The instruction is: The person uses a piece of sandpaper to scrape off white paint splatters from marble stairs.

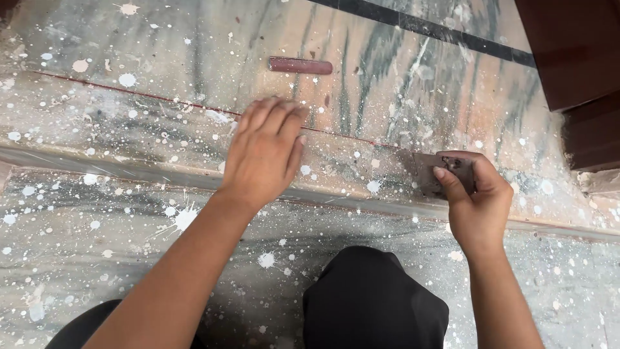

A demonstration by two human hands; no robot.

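From the head view, your left hand (265, 152) lies flat, fingers together, on the paint-spattered marble step (97, 129), holding nothing. Your right hand (475, 200) is clamped on a scraper (431, 173), blade against the step. A red bar (300, 65) lies well beyond.

Both forearms are bare from the elbow down, with no sleeves, watch, bracelets or gloves showing. The left hand (265, 152) and the right hand (475, 200) carry no rings, and the fingernails are short and unpainted. At the bottom of the view the knees are covered by plain black trousers (378, 300), smooth cloth with no pattern or visible seams.
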